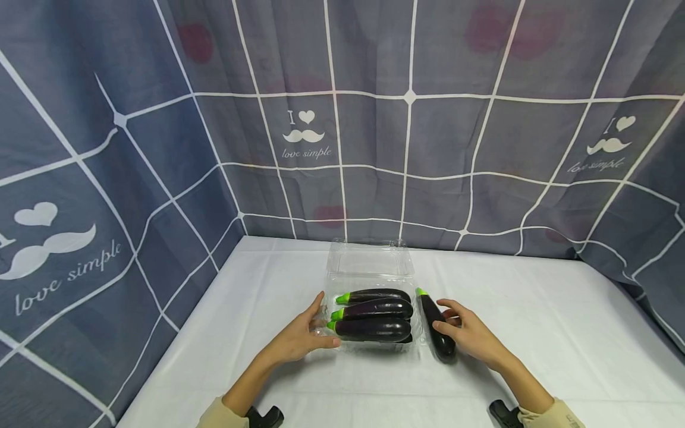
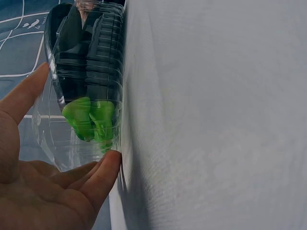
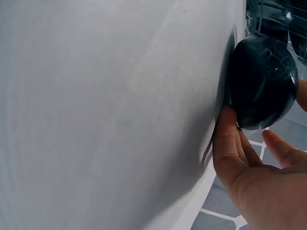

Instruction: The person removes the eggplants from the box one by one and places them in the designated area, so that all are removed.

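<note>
The right hand (image 1: pixel 473 336) is gripping a loose eggplant (image 1: pixel 431 312), its thumb resting over the top and its fingers lying curled along the outer flank, so the smooth, rounded body is probably being checked from rolling. The eggplant is slanting through this grip, its green tip pointing away beyond the fingertips and its fat end lying nearer the wrist; it appears to be resting on the white cloth (image 1: pixel 530 309). Just left of the grip a clear container (image 2: pixel 53 134) is standing, though whether its wall is touching the loose eggplant, I am not able to tell. The left hand (image 1: pixel 299 337) is resting at the container's opposite end, thumb and fingers standing apart and straight, touching the plastic without closing on it; this light bracing is likely serving to steady a thin, slippery box. Between the two hands, three eggplants (image 1: pixel 377 308) are lying side by side in the container, their green stem ends (image 2: pixel 79 115) pointing toward the left hand, an arrangement that is seemingly letting the long bodies fit closely. Beyond both hands, the lid (image 1: pixel 369 260) is lying folded back, leaving the top uncovered.
</note>
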Motion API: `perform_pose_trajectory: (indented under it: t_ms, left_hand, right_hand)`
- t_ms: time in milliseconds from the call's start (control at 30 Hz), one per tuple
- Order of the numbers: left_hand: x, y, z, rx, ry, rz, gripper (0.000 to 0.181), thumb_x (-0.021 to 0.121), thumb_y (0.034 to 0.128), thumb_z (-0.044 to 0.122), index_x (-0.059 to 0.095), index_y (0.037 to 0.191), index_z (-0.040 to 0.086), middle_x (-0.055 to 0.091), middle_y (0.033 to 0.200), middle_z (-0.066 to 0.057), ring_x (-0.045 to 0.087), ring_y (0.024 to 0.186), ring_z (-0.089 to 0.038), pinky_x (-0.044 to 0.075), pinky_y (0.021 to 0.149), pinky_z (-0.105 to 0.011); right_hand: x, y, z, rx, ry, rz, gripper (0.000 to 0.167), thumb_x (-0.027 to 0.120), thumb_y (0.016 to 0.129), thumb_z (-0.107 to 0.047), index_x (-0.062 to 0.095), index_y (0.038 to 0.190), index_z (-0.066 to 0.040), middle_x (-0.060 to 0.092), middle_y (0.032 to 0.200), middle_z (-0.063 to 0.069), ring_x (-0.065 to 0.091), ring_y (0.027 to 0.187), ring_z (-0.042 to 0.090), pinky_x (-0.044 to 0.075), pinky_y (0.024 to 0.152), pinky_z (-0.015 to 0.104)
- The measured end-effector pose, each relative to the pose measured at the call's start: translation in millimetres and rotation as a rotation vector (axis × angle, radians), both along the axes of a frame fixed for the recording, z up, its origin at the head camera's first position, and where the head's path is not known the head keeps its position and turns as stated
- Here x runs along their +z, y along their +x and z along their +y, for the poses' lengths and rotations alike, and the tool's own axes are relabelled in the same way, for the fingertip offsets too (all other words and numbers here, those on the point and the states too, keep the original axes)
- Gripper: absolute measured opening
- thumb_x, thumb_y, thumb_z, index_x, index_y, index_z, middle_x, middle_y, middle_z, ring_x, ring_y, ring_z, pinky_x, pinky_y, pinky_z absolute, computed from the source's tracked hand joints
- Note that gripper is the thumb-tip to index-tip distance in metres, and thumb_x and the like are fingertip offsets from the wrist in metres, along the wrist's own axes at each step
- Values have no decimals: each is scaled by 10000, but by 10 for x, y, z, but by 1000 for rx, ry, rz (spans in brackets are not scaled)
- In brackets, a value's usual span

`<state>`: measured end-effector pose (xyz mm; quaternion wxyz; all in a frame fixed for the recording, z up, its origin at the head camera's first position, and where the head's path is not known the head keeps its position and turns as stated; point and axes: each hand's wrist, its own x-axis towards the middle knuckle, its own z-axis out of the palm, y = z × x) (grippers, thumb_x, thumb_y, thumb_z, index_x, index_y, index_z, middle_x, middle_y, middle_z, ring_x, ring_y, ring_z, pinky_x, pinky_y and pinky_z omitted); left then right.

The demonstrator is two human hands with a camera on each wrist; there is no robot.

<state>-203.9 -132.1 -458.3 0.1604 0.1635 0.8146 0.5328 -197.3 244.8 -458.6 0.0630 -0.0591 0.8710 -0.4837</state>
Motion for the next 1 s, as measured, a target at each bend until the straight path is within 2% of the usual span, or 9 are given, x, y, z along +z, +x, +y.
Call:
perform_pose_trajectory:
  t_ms: [233,467,667,800,1000]
  left_hand:
    - [-1,4,-9,2,2,-3,1093,796,845,317,36,1591,73,204,1563,-299,348,1367,-473,393,1020,-587]
    - [-1,-7,-8,10,-12,-6,1094,797,839,337,47,1594,83,218,1562,-289,346,1370,-469,385,1026,-590]
    - [0,-4,-7,7,-12,-6,1095,798,840,331,44,1594,85,217,1564,-285,365,1365,-454,394,1023,-581]
    - [1,-1,-6,2,-12,-6,1094,794,844,333,36,1594,88,214,1564,-287,367,1363,-457,400,1015,-585]
    - [-2,1,-5,5,-15,-10,1097,795,842,340,37,1595,92,215,1564,-287,367,1364,-455,400,1015,-585]
  right_hand:
    - [-13,-2,10,14,-86,-18,622,688,905,-123,407,1429,61,561,1187,199,629,1047,281,531,768,301]
    - [-20,-2,18,41,-116,-13,662,688,931,-173,357,1456,56,543,1253,229,603,1124,335,542,789,325]
    - [-27,-5,7,8,-109,-25,642,682,932,-160,366,1446,61,558,1236,233,600,1134,349,540,782,314]
    - [-22,3,-5,-11,-71,-16,622,683,927,-161,393,1429,65,570,1208,230,622,1080,312,532,754,309]
    - [-24,7,4,-20,-77,-33,606,681,929,-150,404,1423,65,583,1160,204,616,838,219,532,680,309]
